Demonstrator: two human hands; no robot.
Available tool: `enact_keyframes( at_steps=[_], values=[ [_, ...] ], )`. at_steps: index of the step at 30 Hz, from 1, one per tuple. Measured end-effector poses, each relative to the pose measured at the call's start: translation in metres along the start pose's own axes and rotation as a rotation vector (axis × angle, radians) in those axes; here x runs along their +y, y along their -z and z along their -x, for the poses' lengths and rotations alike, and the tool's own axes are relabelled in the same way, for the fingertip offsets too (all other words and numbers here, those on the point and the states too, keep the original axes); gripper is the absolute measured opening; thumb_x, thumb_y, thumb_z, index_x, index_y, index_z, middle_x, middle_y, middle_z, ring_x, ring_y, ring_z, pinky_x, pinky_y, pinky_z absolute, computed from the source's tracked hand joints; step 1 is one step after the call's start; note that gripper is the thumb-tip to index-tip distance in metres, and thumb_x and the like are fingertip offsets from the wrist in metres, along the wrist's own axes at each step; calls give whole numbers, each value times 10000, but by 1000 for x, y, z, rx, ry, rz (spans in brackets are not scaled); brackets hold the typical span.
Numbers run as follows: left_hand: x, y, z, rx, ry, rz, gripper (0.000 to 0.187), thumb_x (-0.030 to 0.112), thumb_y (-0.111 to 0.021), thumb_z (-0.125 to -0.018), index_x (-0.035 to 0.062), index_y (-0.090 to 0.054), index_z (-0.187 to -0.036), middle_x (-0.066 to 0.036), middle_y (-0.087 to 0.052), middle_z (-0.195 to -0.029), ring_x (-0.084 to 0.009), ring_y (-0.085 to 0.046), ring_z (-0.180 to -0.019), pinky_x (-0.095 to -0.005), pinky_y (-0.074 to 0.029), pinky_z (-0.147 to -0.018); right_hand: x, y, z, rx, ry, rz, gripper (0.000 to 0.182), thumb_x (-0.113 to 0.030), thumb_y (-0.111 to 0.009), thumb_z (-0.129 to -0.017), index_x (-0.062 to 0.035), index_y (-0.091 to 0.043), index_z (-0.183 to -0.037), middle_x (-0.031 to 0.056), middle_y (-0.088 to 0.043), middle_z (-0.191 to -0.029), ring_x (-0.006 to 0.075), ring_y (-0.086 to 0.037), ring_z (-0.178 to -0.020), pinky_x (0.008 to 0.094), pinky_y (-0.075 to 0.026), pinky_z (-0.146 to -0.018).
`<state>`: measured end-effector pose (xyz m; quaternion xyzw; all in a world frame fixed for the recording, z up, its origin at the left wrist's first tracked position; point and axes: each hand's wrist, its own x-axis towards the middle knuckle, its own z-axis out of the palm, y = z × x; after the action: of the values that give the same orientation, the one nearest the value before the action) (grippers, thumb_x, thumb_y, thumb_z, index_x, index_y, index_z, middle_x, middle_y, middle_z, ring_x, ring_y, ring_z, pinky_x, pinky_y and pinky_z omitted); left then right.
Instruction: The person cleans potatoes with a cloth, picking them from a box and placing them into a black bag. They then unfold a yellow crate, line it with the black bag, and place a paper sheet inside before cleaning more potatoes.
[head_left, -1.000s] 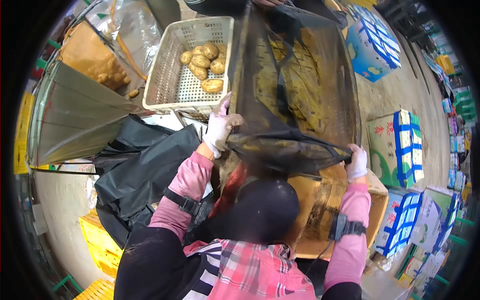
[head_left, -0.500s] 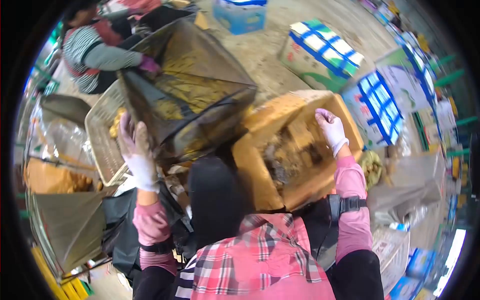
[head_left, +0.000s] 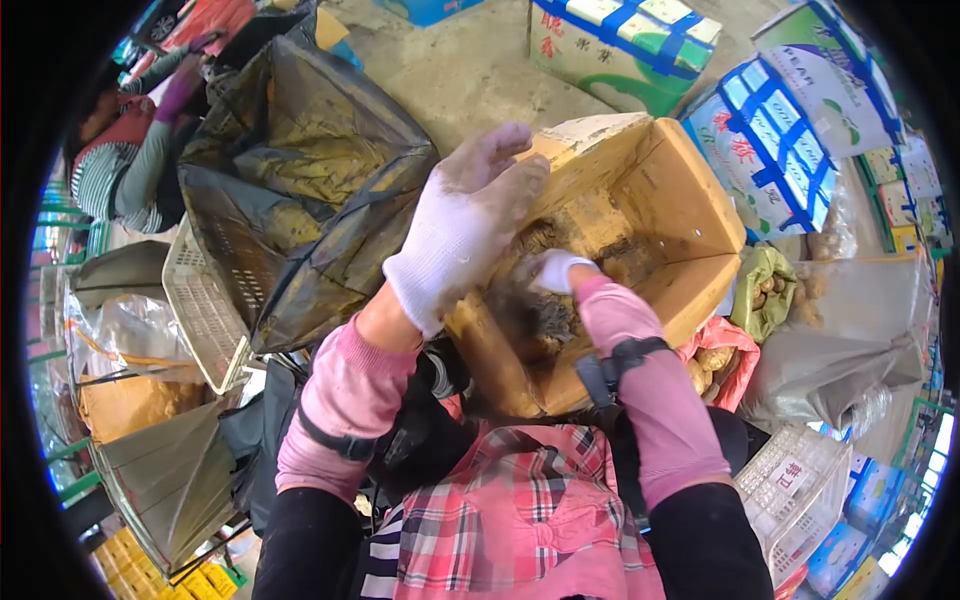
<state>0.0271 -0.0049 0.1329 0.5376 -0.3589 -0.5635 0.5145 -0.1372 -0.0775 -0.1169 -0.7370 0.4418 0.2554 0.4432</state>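
Head cam, wide fisheye POV, facing fwd & down, close over L hand point(head_left: 468, 215) & R hand point(head_left: 556, 271)

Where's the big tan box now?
In the head view, the tan box sits right of centre, between black plastic and a green bag; the right hand reaches in.

Right hand point(head_left: 556, 272) — inside tan box point(head_left: 688, 195)
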Motion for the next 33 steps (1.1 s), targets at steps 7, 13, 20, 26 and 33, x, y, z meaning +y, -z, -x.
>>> enact_keyframes(
  at_steps=[7,13,20,26,33],
  values=[
    [13,1,-6,134,-164,-21,400,97,-495,-987,-50,-455,-1357,-145,-552,-1296,-204,-507,-1229,-321,-386,-1063,13,-107,-115,64,-95,160,412,-229,-493,-943,-160,-548,-1346,223,-487,-1410,405,-573,-1192,466,-474,-1004],
    [13,37,-6,244,-193,13,496,224,-451,-1001,-64,-394,-1401,-187,-484,-1391,-272,-476,-1293,-376,-340,-1112,83,3,-125,216,-156,-334,337,-235,-777,-740,-23,-731,-998,170,-727,-963,294,-711,-904,383,-554,-804],
    [19,47,-4,270,-24,218,460,216,-534,-969,-56,-456,-1331,-174,-538,-1310,-265,-534,-1224,-367,-389,-1090,14,-118,-169,293,-179,39,668,-221,-751,-731,-101,-525,-1348,253,-623,-1202,374,-633,-1091,455,-491,-973],
    [0,43,17,200,-39,379,360,101,-541,-974,-13,-506,-1313,-83,-569,-1248,-144,-516,-1175,-287,-394,-1038,-23,-55,-124,162,-247,-157,848,-278,-878,-624,-45,-511,-1352,171,-630,-1243,288,-590,-1179,379,-470,-1006],
    [-16,35,17,10,-265,-26,366,130,-573,-976,5,-506,-1313,-21,-557,-1190,-104,-506,-1102,-259,-389,-1007,-38,97,62,-55,548,-624,609,-3,-779,-757,-37,-561,-1325,63,-631,-1264,175,-570,-1164,336,-447,-1014]
  ],
)
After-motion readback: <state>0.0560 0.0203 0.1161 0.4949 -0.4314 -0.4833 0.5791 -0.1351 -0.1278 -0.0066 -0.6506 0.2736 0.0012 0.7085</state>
